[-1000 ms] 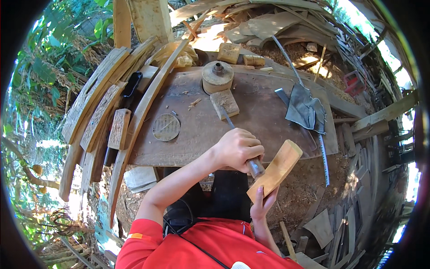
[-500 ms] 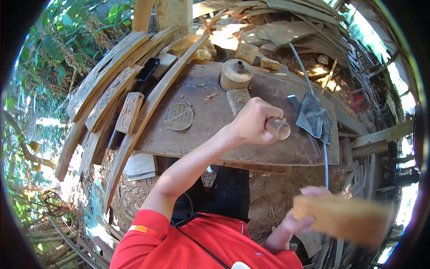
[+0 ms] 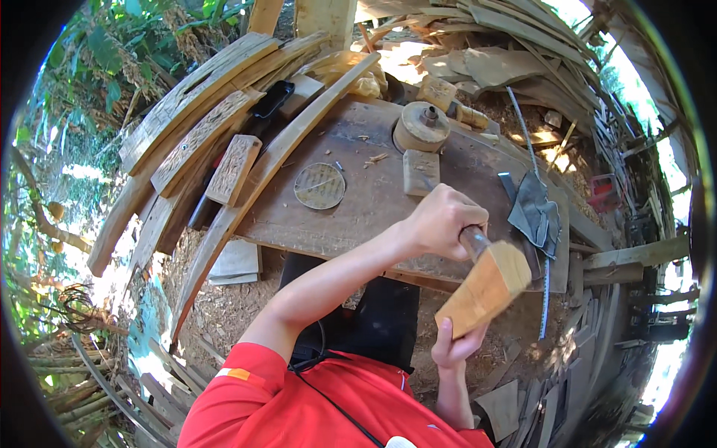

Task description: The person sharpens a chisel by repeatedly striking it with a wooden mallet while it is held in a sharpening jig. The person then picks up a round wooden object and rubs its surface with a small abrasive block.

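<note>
My left hand (image 3: 449,222) grips the round handle of a chisel (image 3: 473,240), whose thin blade runs forward to a small wooden block (image 3: 416,166) on the brown bench top (image 3: 306,235). My right hand (image 3: 459,343) holds a thick, pale wooden bar (image 3: 482,287) upright at a slant; its top end is at the back of the chisel handle, partly hiding it. Behind the small block stands a round wooden piece (image 3: 413,133) with a short tube on top. A flat disc (image 3: 320,185) and some chips lie left of my left hand.
Curved timbers (image 3: 200,104) and a carved block (image 3: 233,168) line the bench's left side. A grey cloth (image 3: 535,216) and long steel rule (image 3: 544,299) lie at the right. Offcuts (image 3: 508,67) are piled behind, a red plastic object (image 3: 603,193) farther right, foliage at the left.
Half a second ago the bar was blurred, out at the lower right; it has swung up and left to the handle's end. My left hand still grips the chisel. The view has shifted slightly.
</note>
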Available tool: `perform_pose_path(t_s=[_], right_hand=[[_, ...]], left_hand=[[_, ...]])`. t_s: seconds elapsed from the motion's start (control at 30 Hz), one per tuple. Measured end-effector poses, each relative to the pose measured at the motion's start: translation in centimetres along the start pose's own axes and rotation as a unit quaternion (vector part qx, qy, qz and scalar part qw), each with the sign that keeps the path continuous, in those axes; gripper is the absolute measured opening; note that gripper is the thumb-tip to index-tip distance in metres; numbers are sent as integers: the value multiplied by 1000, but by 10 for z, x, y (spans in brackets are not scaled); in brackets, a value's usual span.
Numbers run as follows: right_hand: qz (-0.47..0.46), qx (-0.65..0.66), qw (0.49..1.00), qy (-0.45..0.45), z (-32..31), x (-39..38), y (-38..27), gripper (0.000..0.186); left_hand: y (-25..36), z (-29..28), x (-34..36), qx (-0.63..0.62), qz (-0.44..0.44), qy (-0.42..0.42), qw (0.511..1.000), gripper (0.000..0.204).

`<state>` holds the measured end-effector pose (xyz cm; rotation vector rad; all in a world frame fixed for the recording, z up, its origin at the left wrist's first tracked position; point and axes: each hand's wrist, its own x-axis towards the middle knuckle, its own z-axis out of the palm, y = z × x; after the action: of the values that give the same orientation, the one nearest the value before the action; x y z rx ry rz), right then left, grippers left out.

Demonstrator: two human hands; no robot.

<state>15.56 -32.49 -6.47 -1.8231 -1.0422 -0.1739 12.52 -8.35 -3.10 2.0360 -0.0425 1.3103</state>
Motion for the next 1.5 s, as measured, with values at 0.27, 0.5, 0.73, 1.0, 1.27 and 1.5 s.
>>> perform_pose_path(t_s=[0.27,0.5,0.73,1.0,1.27,1.5], right_hand=[[29,51,993,-98,-5,-5,0,38],[-75,-12,988,-137,-25,-14,23,58],[-137,20,988,-71,-20,-16,24,54],[-202,8,975,-95,-15,-23,44,65],[-179,70,977,-89,-17,-23,34,58],[-191,161,968,-28,-12,-25,28,54]], left_hand=[[-4,1,-7,-26,14,36,999,18],[-2,-2,-11,7,34,50,998,18],[-4,0,-13,29,59,54,996,20],[-6,2,-15,31,79,64,994,24],[-7,3,-20,52,94,49,993,26],[-9,9,-16,29,134,54,989,27]])
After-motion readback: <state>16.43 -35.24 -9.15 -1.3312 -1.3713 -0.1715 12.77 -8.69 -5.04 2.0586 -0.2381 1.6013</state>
